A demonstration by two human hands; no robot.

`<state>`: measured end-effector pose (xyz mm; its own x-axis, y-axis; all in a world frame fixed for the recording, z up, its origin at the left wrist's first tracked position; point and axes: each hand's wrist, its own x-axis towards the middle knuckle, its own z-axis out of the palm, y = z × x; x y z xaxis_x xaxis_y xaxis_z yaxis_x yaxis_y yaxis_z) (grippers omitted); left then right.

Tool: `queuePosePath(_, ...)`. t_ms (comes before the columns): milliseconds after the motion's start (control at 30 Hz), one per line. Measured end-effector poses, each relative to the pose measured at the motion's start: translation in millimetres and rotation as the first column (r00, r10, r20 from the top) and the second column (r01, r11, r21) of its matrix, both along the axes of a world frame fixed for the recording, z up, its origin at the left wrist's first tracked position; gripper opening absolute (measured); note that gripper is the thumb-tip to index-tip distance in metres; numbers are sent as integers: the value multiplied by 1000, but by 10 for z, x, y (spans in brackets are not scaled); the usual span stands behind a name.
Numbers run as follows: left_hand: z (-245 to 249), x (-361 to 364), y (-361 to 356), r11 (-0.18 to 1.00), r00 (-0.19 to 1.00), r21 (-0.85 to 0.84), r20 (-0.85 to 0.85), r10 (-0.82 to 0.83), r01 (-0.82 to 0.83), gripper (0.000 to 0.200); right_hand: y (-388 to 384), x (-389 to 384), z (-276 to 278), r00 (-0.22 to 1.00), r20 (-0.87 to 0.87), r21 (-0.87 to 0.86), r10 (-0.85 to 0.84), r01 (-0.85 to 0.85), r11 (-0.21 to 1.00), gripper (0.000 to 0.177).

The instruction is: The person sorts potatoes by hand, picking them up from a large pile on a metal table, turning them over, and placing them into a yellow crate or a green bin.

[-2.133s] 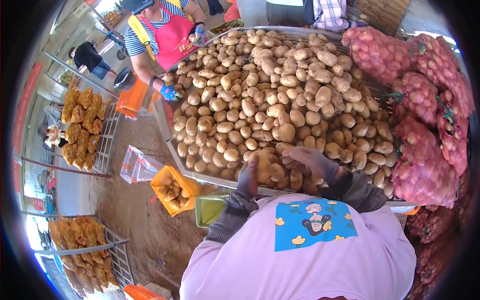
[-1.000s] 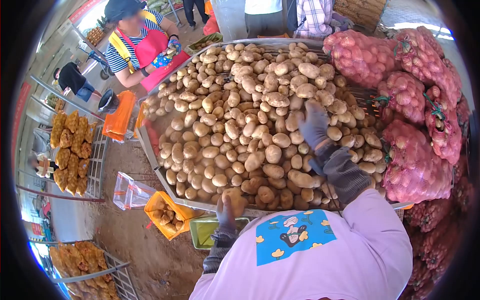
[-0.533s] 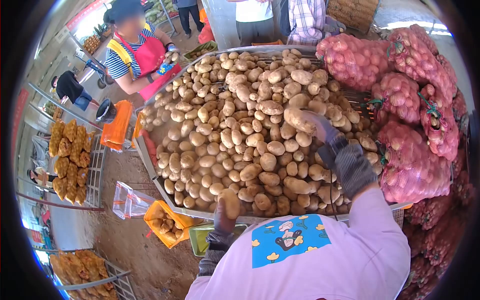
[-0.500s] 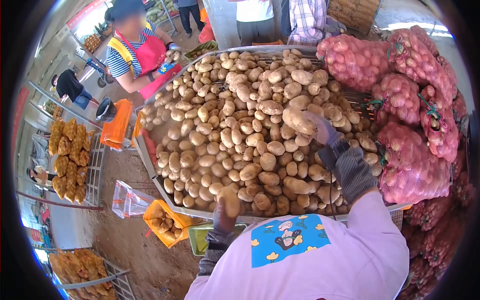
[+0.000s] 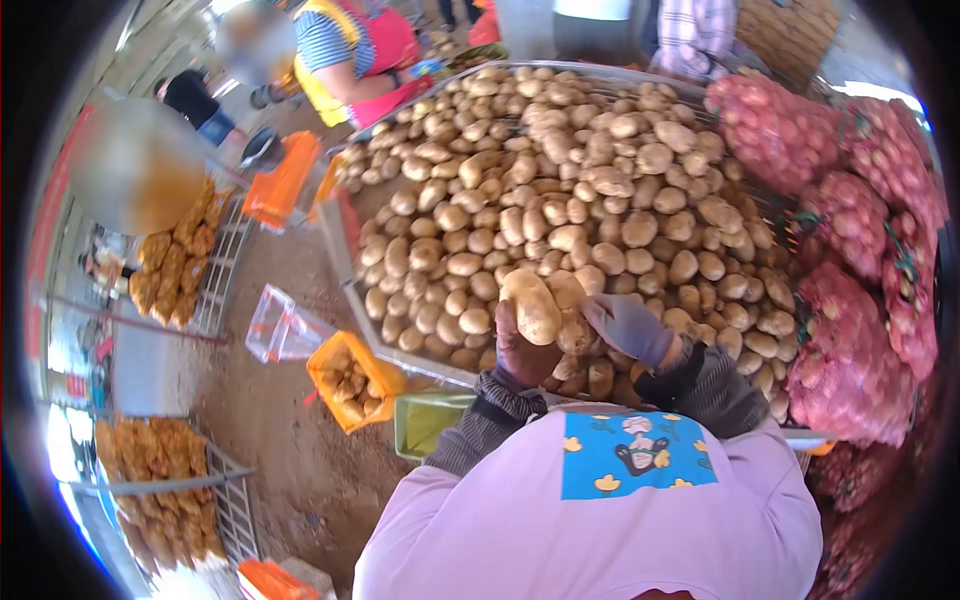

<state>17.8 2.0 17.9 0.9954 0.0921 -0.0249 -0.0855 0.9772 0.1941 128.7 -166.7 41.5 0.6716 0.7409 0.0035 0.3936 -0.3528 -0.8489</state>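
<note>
Many loose potatoes cover a wide metal-edged table (image 5: pixel 350 290) in front of me. My left hand (image 5: pixel 524 358), in a dark glove, is closed around a large pale potato (image 5: pixel 530 303) at the table's near side. Right beside it, my right hand (image 5: pixel 634 330), in a grey glove, grips another potato (image 5: pixel 569 308) with the fingertips. The two held potatoes are side by side and look to be touching. Part of the right-hand potato is hidden behind the left one.
Pink net sacks (image 5: pixel 845 350) are stacked along the right. At the lower left of the table hang an orange bag (image 5: pixel 395 378) with potatoes inside and a green bin (image 5: pixel 415 425). Across the table stands a co-worker in a pink apron (image 5: pixel 392 40). Filled sacks (image 5: pixel 165 480) stand on carts at left.
Both hands have come together at the near middle of the table, each with a potato. The right hand moved toward me, the left up and inward. The camera view has shifted.
</note>
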Motion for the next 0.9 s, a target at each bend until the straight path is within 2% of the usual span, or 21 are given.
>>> queuePosePath(67,24,-169,85,998,998,-48,-57,38,-40,67,110,-243,554,986,142,-322,86,-36,946,36)
queuePosePath(133,46,-381,184,992,988,15,-92,124,-123,65,127,-326,580,979,161,-155,129,-104,982,31)
queuePosePath(167,-227,-486,294,983,985,-108,-103,138,-149,61,130,-346,573,977,158,-109,145,-128,986,29)
queuePosePath(200,-162,-656,341,919,936,218,-54,348,-329,59,135,-354,548,976,149,-63,158,-150,987,28)
queuePosePath(233,-96,-799,363,729,861,512,40,508,-454,58,140,-356,505,981,100,-40,164,-161,986,29)
queuePosePath(267,39,-832,494,684,769,586,-153,621,-435,62,152,-347,484,986,55,-22,157,-156,988,30)
queuePosePath(300,195,-968,515,851,787,19,-369,494,-525,63,176,-341,519,981,48,-20,189,-188,982,30)
queuePosePath(367,-29,-1302,771,815,807,163,-130,576,-556,65,200,-308,583,979,-61,-184,194,-202,962,34)
queuePosePath(400,-364,-1431,1068,790,806,225,339,485,-570,73,206,-304,550,974,-78,-141,213,-222,965,33)
queuePosePath(433,-553,-1698,1187,798,823,204,145,549,-568,79,217,-290,512,971,-83,-148,224,-234,961,33)
queuePosePath(467,153,-1638,1105,635,485,208,-486,727,-744,84,219,-274,472,966,-109,-143,235,-249,958,33)
queuePosePath(500,-176,-1921,1329,680,586,319,-348,732,-660,88,226,-264,456,961,-134,-138,244,-261,955,32)
queuePosePath(533,-658,-2266,1685,764,786,307,-77,614,-567,89,253,-261,491,960,-137,-143,246,-264,954,32)
queuePosePath(600,-1191,-2634,2171,772,814,354,-46,579,-528,90,334,-239,593,952,-117,-151,284,-300,942,31)
queuePosePath(633,-1266,-2727,2336,775,843,403,-17,538,-487,92,360,-237,582,953,-120,-153,276,-293,944,31)
queuePosePath(667,-857,-2661,2388,730,589,361,-433,683,-581,85,382,-229,562,954,-137,-138,266,-285,949,31)
queuePosePath(700,-420,-2577,2415,656,202,367,-753,626,-660,79,389,-220,558,956,-152,-123,251,-271,955,31)
queuePosePath(733,-851,-2704,2543,667,213,364,-755,621,-650,79,415,-239,614,957,-148,-131,250,-269,954,31)
queuePosePath(800,-1592,-3175,2946,620,156,673,-617,771,-403,71,393,-255,658,963,-125,-140,239,-255,957,31)
queuePosePath(867,-2313,-3464,3365,453,198,884,-426,883,-114,64,273,-201,678,968,-74,-175,240,-249,953,31)
queuePosePath(900,-2705,-3187,3566,325,274,946,-318,908,23,61,189,-165,659,982,-55,-185,179,-186,965,31)
